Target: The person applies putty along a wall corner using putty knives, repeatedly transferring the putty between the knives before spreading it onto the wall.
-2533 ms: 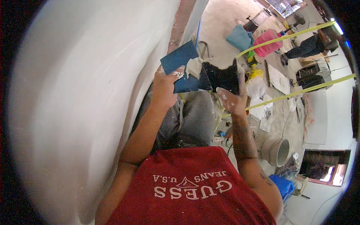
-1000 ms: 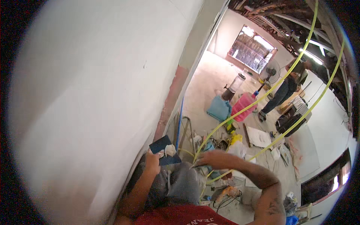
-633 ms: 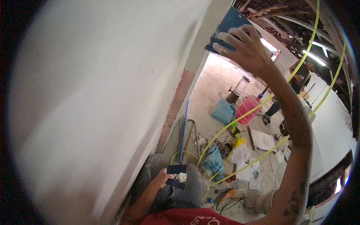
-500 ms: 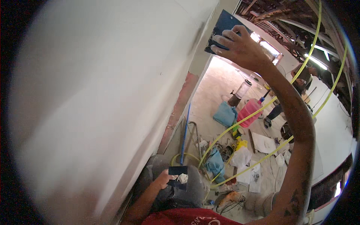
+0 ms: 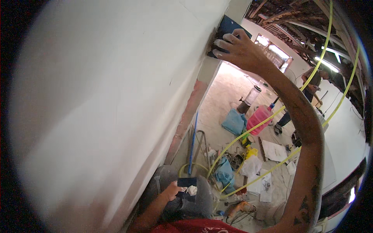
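My right hand (image 5: pixel 240 49) is raised high, its fingers wrapped over a dark blue flat putty spreader (image 5: pixel 228 25). The spreader lies against the strip at the wall's end, beside the opening. White residue coats the fingertips. Low down, in front of my lap, my left hand (image 5: pixel 171 190) grips a second dark blue spreader (image 5: pixel 187 181), which carries a lump of white putty (image 5: pixel 191 190). The large white wall (image 5: pixel 105 89) fills the left side. Along its end edge runs a bare pinkish strip (image 5: pixel 190 108) below the raised spreader.
Yellow hoses (image 5: pixel 248 130) loop past my right arm. A blue pole (image 5: pixel 193 143) stands by the wall's end. On the floor are a pink water jug (image 5: pixel 259 119), a blue bag (image 5: pixel 234 121), a white plastic bag (image 5: pixel 251 166) and an orange power tool (image 5: pixel 240 207). Another person (image 5: pixel 311 83) stands farther back.
My right hand and its spreader have shifted slightly left and down, closer to the wall's edge. My left hand with its spreader sits slightly lower and to the right in view.
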`<state>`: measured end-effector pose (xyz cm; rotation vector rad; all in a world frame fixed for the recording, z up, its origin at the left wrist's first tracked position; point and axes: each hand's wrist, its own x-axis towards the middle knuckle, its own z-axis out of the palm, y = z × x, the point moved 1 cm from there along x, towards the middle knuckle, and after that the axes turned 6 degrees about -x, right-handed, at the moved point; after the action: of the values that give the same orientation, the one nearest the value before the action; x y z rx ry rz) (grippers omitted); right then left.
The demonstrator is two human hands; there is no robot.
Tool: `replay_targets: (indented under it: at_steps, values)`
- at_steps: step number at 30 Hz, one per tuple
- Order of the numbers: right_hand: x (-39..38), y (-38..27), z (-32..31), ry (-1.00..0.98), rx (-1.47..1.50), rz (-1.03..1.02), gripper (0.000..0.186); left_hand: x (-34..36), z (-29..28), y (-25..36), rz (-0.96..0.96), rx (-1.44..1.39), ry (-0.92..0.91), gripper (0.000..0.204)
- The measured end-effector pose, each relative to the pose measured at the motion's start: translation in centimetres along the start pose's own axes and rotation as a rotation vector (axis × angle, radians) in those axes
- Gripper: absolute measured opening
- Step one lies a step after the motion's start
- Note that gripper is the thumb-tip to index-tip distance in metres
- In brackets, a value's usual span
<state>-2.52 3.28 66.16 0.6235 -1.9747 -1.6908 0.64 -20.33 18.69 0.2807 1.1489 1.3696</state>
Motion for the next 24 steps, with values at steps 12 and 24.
replay_targets:
  at_steps: [12, 24]
  values:
    - [-0.2, -0.8, 1.0, -0.034, -0.138, 0.000, 0.030, 1.8, -0.3, -1.4, -0.009, -0.070, -0.047, 0.031]
    - [-1.4, -1.1, 1.9, -0.085, -0.164, 0.024, 0.038, 1.4, -0.3, -1.1, 0.040, -0.061, -0.072, 0.033]
